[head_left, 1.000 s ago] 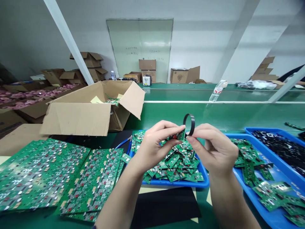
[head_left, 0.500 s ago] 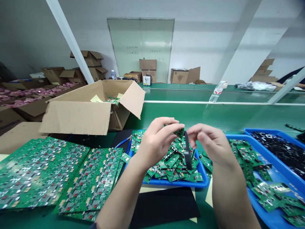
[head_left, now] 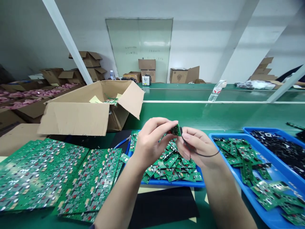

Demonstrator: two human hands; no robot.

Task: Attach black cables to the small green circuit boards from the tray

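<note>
My left hand (head_left: 150, 141) pinches a small green circuit board (head_left: 176, 130) between thumb and fingers, above a blue tray (head_left: 171, 183) heaped with similar small boards. Close against the board's right edge, my right hand (head_left: 199, 146) is closed on a thin black strip (head_left: 208, 156). The strip's loose part curves out to the right below the hand. Its upper part is mostly covered by my fingers, and I cannot tell whether it is stuck to the board.
Stacked uncut circuit panels (head_left: 43, 171) lie at the left, before an open cardboard box (head_left: 76, 116). Blue-handled pliers (head_left: 122, 142) touch the middle tray. To the right are another blue tray (head_left: 269, 178) of boards and a tray of black pieces (head_left: 281, 149). A black sheet (head_left: 164, 206) lies in front.
My right hand has moved left and closed in on the board. The black strip, which hung down beside the board, now lies in the right hand and bends out to the right.
</note>
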